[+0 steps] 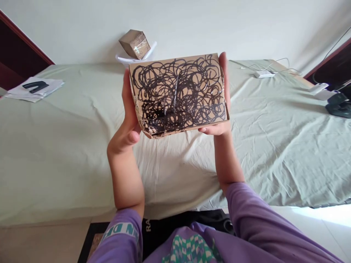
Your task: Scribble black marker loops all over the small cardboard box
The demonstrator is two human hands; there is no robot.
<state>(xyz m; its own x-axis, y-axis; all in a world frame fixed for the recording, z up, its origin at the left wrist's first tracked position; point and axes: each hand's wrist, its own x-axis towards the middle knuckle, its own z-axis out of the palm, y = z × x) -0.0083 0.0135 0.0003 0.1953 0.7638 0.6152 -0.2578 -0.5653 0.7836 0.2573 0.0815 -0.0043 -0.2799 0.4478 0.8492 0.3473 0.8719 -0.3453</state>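
Observation:
A cardboard box with black looping scribbles over its facing side is held up above the cloth-covered table. Its lower left corner looks crumpled, and clear tape shines on it. My left hand presses against the box's left side, thumb sticking out below. On the opposite side, my right hand supports the box, with its thumb along the bottom edge. Most of the fingers of both hands are hidden behind the box.
Against the wall, a smaller taped cardboard box rests in a white container. A black stapler lies on papers at left. A white power strip with cables and a dark device sit at right on the green cloth.

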